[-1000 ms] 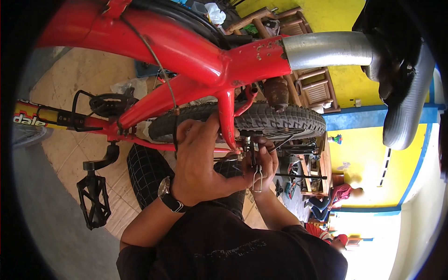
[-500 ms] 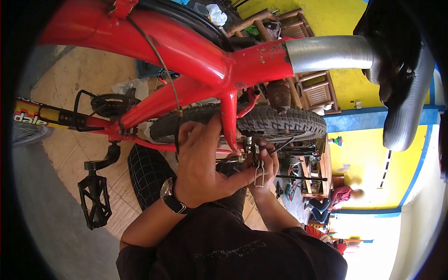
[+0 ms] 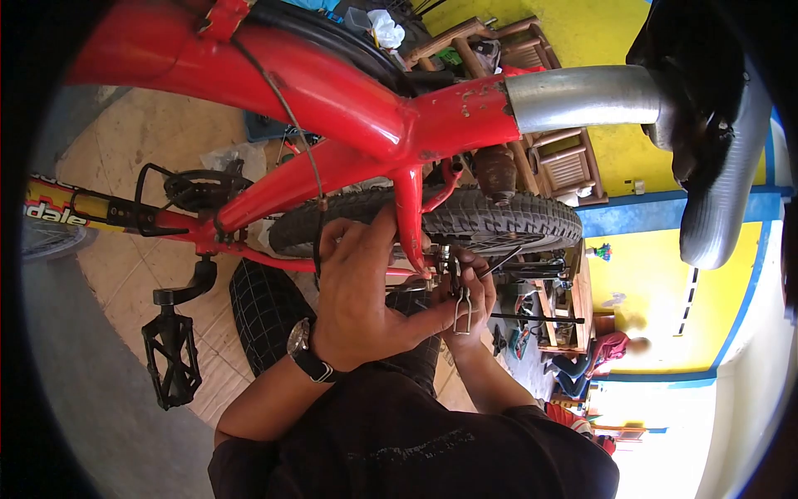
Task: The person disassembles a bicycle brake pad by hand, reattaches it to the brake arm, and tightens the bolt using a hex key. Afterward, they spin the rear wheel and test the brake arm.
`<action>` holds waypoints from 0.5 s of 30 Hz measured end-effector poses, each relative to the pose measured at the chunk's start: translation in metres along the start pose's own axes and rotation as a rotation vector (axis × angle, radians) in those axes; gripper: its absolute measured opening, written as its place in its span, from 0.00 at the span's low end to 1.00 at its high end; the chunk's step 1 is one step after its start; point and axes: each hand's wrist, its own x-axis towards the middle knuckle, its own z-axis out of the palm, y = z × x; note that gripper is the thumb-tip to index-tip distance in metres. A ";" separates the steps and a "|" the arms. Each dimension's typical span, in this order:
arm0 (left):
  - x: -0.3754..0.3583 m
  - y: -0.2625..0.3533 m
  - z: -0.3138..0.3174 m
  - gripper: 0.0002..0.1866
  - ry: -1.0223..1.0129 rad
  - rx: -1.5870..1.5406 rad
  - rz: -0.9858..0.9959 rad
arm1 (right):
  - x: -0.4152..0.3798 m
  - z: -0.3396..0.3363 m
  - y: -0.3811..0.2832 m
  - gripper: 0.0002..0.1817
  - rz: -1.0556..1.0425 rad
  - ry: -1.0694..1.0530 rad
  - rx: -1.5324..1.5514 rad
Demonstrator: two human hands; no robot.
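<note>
The view lies on its side, and a red bicycle frame [image 3: 316, 170] fills its upper part. My left hand [image 3: 353, 291], with a watch [image 3: 299, 337] at the wrist, is closed at a small metal fitting [image 3: 443, 256] beside a red frame tube. Its fingers reach behind the tube, and its thumb presses near a bent wire loop [image 3: 463, 312]. My right hand [image 3: 478, 312] is closed on the far side of the fitting; its fingers mostly hide what they hold. A thin dark rod [image 3: 504, 260] projects beside those fingers. The tyre [image 3: 499, 214] stands just behind.
A pedal [image 3: 172, 356] and crank hang at the left, below my left arm. The saddle [image 3: 706, 208] and its silver seat post [image 3: 582, 96] extend to the right. Wooden furniture [image 3: 561, 166] stands by the yellow wall. Farther off, a person [image 3: 607, 348] sits.
</note>
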 end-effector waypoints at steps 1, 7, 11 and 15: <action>0.000 0.000 0.001 0.55 0.010 0.002 0.007 | 0.000 0.000 0.000 0.18 -0.003 0.000 0.001; -0.001 -0.001 0.003 0.55 0.017 0.002 0.008 | -0.001 0.001 -0.001 0.17 -0.009 -0.013 0.004; 0.000 0.000 0.001 0.55 -0.003 0.003 -0.006 | -0.001 0.001 -0.001 0.17 -0.017 -0.019 0.016; 0.001 0.001 0.003 0.53 0.045 -0.003 0.019 | -0.001 -0.003 0.003 0.16 -0.005 -0.032 0.059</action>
